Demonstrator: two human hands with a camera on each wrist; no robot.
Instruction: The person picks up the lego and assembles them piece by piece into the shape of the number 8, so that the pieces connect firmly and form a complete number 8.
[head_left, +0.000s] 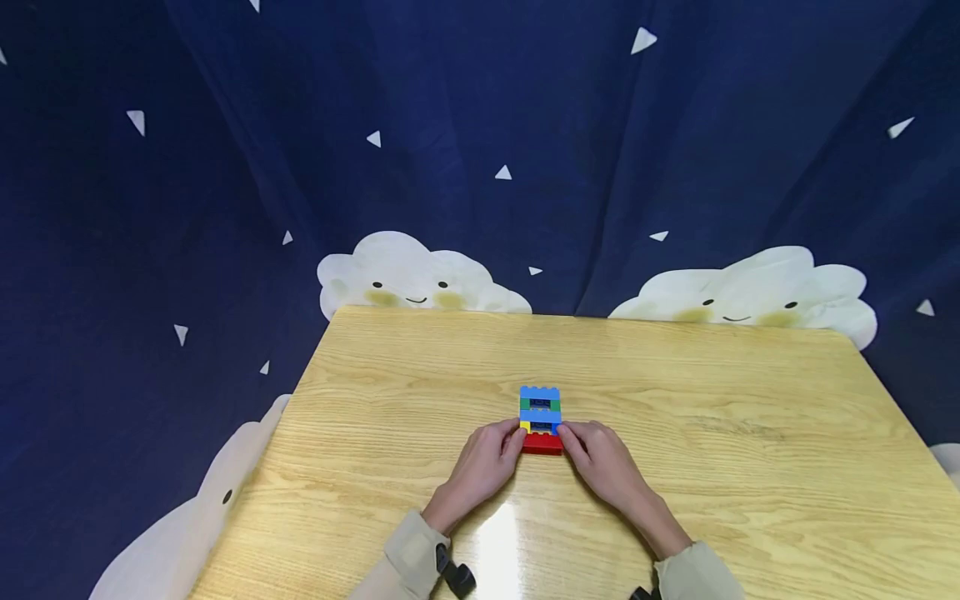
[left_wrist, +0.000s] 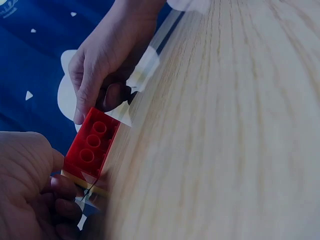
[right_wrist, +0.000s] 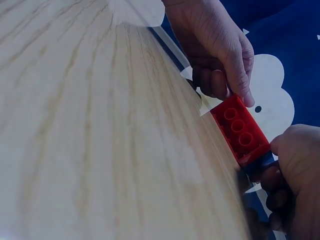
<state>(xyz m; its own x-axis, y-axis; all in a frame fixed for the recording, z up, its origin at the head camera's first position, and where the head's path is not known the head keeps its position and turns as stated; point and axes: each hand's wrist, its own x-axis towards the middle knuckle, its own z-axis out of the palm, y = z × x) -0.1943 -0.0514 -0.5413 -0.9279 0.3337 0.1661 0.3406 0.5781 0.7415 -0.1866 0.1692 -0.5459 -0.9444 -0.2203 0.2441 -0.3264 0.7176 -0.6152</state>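
A small brick build, lying with its stacked layers facing the head view, is between both hands near the middle of the table. Its far end is a light blue brick [head_left: 540, 393], followed by green bricks [head_left: 556, 405], another light blue brick [head_left: 540, 416], then a yellow brick [head_left: 525, 427] at left and a dark blue one at right. A red brick [head_left: 542, 445] forms the near end, its hollow underside with round tubes facing the wrist cameras. My left hand [head_left: 483, 460] pinches the left side by the yellow brick; my right hand [head_left: 606, 465] pinches the right side.
The wooden table [head_left: 360, 417] spreads out on all sides of the hands. Behind it hangs a dark blue curtain [head_left: 450, 100] with white triangles and smiling clouds. Black wrist straps [head_left: 454, 573] sit by the beige sleeves [head_left: 408, 554].
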